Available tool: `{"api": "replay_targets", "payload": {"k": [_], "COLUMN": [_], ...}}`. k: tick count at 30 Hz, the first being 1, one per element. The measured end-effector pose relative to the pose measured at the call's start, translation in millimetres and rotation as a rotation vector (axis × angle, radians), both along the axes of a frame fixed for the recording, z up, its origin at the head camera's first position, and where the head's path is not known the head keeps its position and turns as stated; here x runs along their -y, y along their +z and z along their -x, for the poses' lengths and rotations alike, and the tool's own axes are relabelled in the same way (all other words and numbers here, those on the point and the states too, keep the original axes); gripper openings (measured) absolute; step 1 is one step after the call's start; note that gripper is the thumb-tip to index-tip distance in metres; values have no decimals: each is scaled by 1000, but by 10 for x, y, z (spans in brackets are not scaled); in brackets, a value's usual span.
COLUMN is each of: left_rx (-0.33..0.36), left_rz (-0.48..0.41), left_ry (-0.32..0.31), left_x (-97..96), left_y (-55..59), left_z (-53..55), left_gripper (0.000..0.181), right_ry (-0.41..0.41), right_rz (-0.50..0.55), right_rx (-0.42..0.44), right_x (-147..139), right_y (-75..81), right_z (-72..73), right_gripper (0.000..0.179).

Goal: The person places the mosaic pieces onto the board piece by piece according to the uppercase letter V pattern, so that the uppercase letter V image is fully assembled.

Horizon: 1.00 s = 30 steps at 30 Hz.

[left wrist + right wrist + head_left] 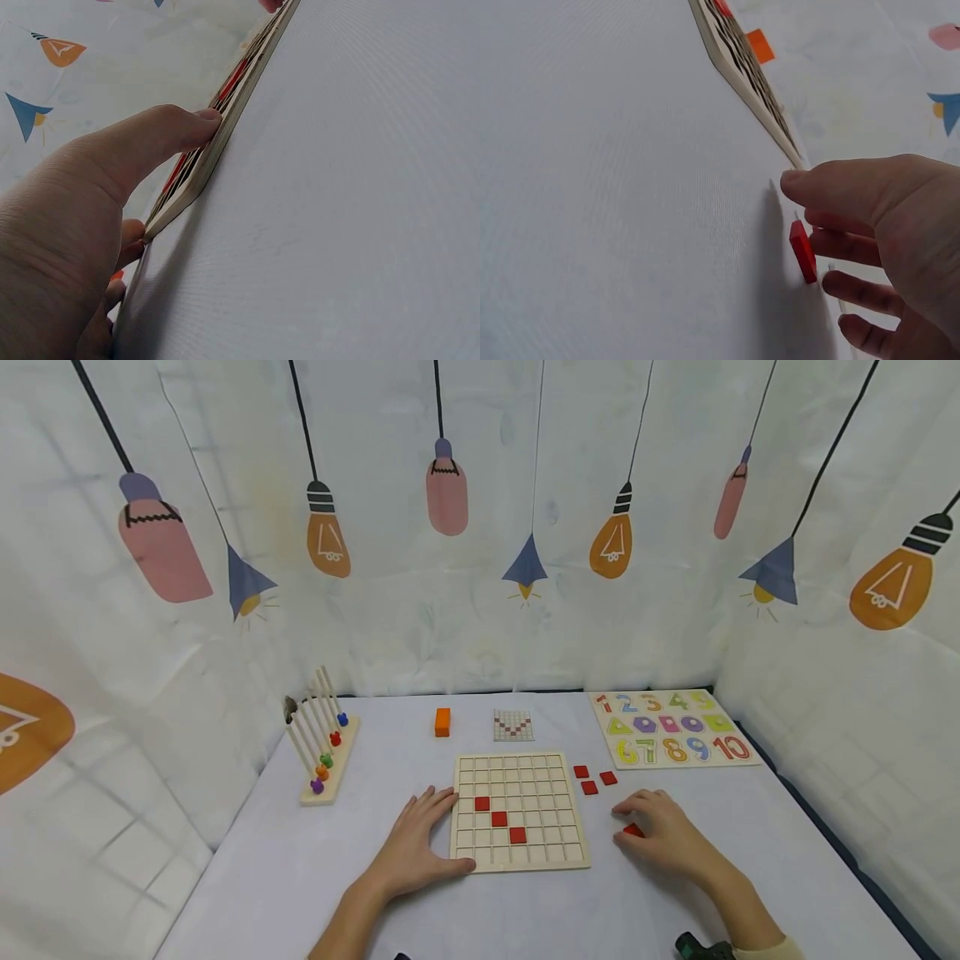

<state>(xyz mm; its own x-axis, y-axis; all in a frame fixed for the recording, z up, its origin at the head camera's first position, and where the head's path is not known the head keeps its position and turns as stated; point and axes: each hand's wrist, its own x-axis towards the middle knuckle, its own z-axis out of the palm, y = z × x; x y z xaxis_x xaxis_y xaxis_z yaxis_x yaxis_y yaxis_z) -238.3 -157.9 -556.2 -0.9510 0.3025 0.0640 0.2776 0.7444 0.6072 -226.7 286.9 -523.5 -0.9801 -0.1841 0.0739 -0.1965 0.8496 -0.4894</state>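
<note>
A square wooden grid board [551, 852] lies on the table with three red square tiles set diagonally in its cells, one of them a red tile [517, 835]. My left hand [416, 843] spreads around its near left corner; the thumb rests on the near edge and the fingers touch the left side. In the left wrist view, the thumb [169, 131] lies on the board's edge. To the board's right, my right hand [667, 835] hovers with thumb and fingers parted around a loose red tile [802, 251]. That tile lies on the table, the thumb apart from it.
Three more loose red tiles [589, 787] lie right of the board. Behind it are a small pattern card [513, 725] and an orange block [442, 722]. A peg stand with coloured beads [337, 768] stands left; a number-and-shape puzzle board [675, 731] lies back right.
</note>
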Motion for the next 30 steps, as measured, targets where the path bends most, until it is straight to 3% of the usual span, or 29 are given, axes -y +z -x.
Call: {"api": "replay_targets", "payload": {"k": [12,30], "left_rx": [-8,1], "left_rz": [6,10], "left_ry": [0,6], "left_x": [-7,-8], "left_y": [3,10], "left_z": [-1,-10], "left_gripper": [116,115], "right_ry": [48,26], "right_rz": [-2,14], "right_rx": [80,24], "right_x": [-200,-224], "right_y": [2,-31], "right_z": [-66,-79], "right_gripper": [33,21]}}
